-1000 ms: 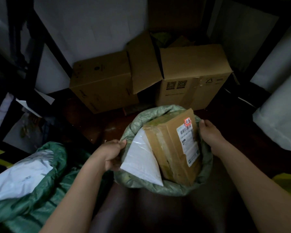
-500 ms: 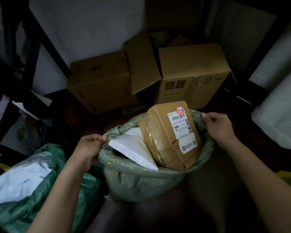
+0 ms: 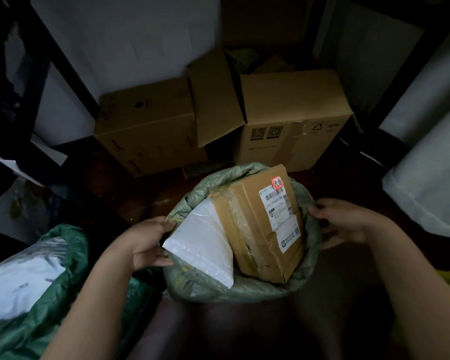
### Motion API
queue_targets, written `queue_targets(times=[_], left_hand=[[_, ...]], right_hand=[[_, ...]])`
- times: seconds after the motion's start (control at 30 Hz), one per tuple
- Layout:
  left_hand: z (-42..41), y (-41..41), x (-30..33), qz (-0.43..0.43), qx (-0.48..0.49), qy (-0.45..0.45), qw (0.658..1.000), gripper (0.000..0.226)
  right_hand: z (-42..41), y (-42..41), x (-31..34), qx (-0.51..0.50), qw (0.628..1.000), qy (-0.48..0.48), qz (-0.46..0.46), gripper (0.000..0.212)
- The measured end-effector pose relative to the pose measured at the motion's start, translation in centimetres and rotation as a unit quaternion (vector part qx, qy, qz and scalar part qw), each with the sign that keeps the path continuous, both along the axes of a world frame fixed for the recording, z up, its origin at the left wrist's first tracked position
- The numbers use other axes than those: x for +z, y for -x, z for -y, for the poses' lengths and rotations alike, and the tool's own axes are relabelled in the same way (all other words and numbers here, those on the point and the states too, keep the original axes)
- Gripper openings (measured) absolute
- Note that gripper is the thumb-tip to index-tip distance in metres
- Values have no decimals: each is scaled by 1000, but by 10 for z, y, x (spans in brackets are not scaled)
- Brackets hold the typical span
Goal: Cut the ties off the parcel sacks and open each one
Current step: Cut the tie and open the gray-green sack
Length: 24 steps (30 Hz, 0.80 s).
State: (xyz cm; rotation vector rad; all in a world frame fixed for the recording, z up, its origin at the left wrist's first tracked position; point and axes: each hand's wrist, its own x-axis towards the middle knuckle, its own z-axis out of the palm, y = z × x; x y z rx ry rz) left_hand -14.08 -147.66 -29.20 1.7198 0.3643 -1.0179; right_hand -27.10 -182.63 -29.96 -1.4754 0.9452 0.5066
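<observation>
Dark floor [image 3: 151, 193]. Two cardboard boxes [image 3: 146, 126] against the wall. Two green sacks [image 3: 218, 287] stand nearer, one leftward.

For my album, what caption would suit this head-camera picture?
Both hands, left and right, hold open a green sack showing a cardboard parcel and white mailer.

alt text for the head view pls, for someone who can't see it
Two bare hands, left and right, grip opposite sides of an open grey-green woven sack's rim. Inside stand a taped brown cardboard parcel with a white shipping label and a white bubble mailer; brown cardboard boxes sit behind.
</observation>
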Motion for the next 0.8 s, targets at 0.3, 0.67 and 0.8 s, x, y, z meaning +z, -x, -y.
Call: queue_targets(times=[0.3,0.67,0.8], left_hand=[[16,-4,9,63,123,151,979,20],[31,-3,11,83,130,177,972,21],[30,0,9,40,141,130,981,19]], right_hand=[[-27,-42,5,-172,931,93,307,28],[-30,-41,-3,-179,905,145,358,48],[-36,-41,-3,-207,925,69,311,41]])
